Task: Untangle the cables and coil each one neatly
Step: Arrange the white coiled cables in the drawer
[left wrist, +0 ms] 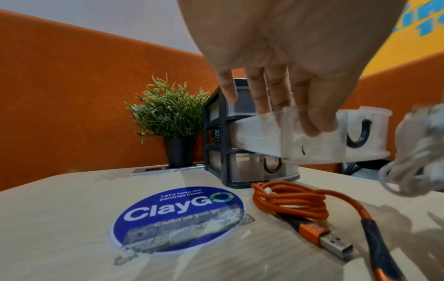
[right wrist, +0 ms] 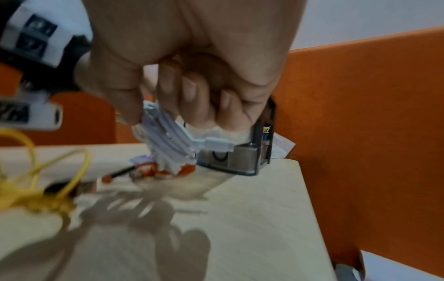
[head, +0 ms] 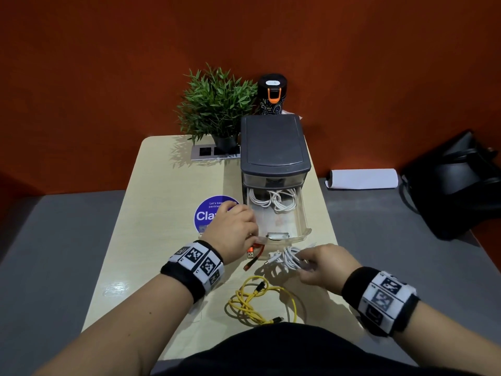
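My right hand (head: pixel 325 264) grips a bundled white cable (head: pixel 290 257) just above the table, in front of the open drawer; the right wrist view shows the fingers (right wrist: pixel 192 89) curled round the white cable (right wrist: pixel 168 140). My left hand (head: pixel 233 226) touches the front left corner of the clear drawer (head: pixel 303 213), its fingers (left wrist: pixel 261 91) fairly straight over the drawer (left wrist: pixel 312 146) rim. An orange cable (left wrist: pixel 293 201) lies coiled under the drawer front, partly hidden in the head view. A loose yellow cable (head: pixel 260 302) lies nearest me. More white cables (head: pixel 273 200) sit at the back of the drawer.
A grey drawer unit (head: pixel 273 142) stands at the table's back right, with a potted plant (head: pixel 217 104), a black bottle (head: pixel 272 95) and a socket panel (head: pixel 206 152) beside it. A blue round sticker (head: pixel 208 213) is on the tabletop. A black bag (head: pixel 461 185) lies off to the right.
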The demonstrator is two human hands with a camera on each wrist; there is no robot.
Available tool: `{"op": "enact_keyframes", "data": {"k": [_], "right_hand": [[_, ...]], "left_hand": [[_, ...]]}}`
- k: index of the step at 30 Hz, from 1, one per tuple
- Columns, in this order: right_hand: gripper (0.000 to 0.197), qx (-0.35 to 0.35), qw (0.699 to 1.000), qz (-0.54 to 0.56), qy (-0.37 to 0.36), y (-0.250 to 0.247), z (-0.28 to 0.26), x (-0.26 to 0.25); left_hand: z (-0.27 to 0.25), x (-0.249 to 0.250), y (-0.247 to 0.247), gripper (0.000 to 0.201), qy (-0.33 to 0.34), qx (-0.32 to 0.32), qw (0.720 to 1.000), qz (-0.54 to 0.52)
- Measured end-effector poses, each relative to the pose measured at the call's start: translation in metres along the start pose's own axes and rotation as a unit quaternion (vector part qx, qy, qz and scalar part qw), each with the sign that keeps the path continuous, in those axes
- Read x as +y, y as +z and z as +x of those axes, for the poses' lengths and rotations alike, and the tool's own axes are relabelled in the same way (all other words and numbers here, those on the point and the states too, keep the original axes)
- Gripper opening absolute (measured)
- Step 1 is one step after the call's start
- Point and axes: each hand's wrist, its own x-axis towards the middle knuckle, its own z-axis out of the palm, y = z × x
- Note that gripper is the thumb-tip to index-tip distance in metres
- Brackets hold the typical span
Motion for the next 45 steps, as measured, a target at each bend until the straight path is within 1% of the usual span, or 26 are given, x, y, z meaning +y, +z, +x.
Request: {"op": "enact_keyframes", "data": {"k": [3,6,7,10,12,14,16,18,19,21,22,23,24,25,27,29,30,33,35,36,38,41,43,45], "right_hand": [[0.018,0.024,0.994,0.107,-0.023,-0.012,-0.007,-0.001],[0.009,0.056,0.978,0.195,-0.049,-0.024,-0.009,-0.006],[0.009,0.068,0.971,0.224,-0.055,-0.026,-0.008,-0.007],[0.008,0.097,0.954,0.279,-0.053,-0.033,-0.002,-0.007],[0.01,0.103,0.946,0.302,-0.058,-0.037,0.002,-0.008],[0.018,0.117,0.942,0.308,-0.068,-0.04,0.005,-0.008],[0.02,0.15,0.939,0.306,-0.056,-0.044,0.009,-0.005],[0.015,0.172,0.945,0.277,-0.022,-0.05,0.015,-0.002],[0.022,0.173,0.956,0.236,-0.014,-0.053,0.018,-0.001],[0.036,0.144,0.984,0.104,-0.018,-0.056,0.024,-0.004],[0.038,0.129,0.991,0.038,-0.022,-0.058,0.026,-0.007],[0.039,0.116,0.993,-0.004,-0.016,-0.058,0.028,-0.01],[0.04,0.115,0.993,-0.022,-0.006,-0.058,0.03,-0.012],[0.042,0.121,0.992,-0.024,0.007,-0.058,0.032,-0.014],[0.044,0.143,0.989,-0.012,0.03,-0.059,0.034,-0.017],[0.045,0.154,0.987,0.009,0.042,-0.059,0.036,-0.02],[0.045,0.156,0.986,0.029,0.05,-0.057,0.036,-0.022],[0.044,0.156,0.978,0.109,0.082,-0.052,0.042,-0.026],[0.043,0.153,0.973,0.134,0.108,-0.049,0.047,-0.03],[0.043,0.148,0.972,0.135,0.12,-0.047,0.05,-0.032],[0.043,0.139,0.97,0.136,0.147,-0.044,0.057,-0.035],[0.038,0.12,0.967,0.136,0.179,-0.038,0.066,-0.037],[0.036,0.104,0.969,0.124,0.189,-0.036,0.07,-0.04],[0.042,0.089,0.973,0.113,0.182,-0.036,0.072,-0.042]], "left_hand": [[0.0,0.003,-0.004,0.024,-0.011,0.002,0.999,-0.033],[-0.003,0.007,-0.009,0.043,-0.015,0.0,0.991,-0.135],[-0.005,0.008,-0.012,0.044,-0.007,0.001,0.986,-0.164],[-0.009,0.012,-0.021,0.042,0.012,0.02,0.978,-0.209],[-0.009,0.014,-0.027,0.036,-0.01,0.048,0.967,-0.249],[-0.008,0.014,-0.033,0.028,-0.045,0.08,0.955,-0.282],[-0.007,0.011,-0.037,0.021,-0.091,0.123,0.935,-0.32],[-0.006,0.008,-0.04,0.019,-0.136,0.167,0.908,-0.36],[-0.003,0.007,-0.042,0.02,-0.157,0.176,0.899,-0.368],[0.005,0.007,-0.042,0.018,-0.199,0.17,0.895,-0.361],[0.01,0.008,-0.041,0.016,-0.221,0.163,0.893,-0.356],[0.015,0.008,-0.038,0.015,-0.241,0.158,0.891,-0.351],[0.02,0.009,-0.035,0.013,-0.26,0.155,0.888,-0.346],[0.024,0.009,-0.032,0.013,-0.276,0.155,0.884,-0.345],[0.03,0.009,-0.026,0.012,-0.303,0.15,0.865,-0.371],[0.034,0.011,-0.023,0.011,-0.316,0.133,0.845,-0.41],[0.036,0.013,-0.021,0.011,-0.318,0.127,0.841,-0.418],[0.04,0.014,-0.018,0.013,-0.305,0.121,0.849,-0.413],[0.043,0.014,-0.017,0.015,-0.3,0.105,0.846,-0.428],[0.044,0.013,-0.016,0.017,-0.302,0.093,0.842,-0.437],[0.046,0.012,-0.018,0.022,-0.306,0.077,0.843,-0.435],[0.048,0.01,-0.019,0.035,-0.301,0.078,0.861,-0.402],[0.049,0.009,-0.019,0.036,-0.299,0.07,0.866,-0.394],[0.049,0.008,-0.021,0.033,-0.288,0.053,0.875,-0.386]]}}
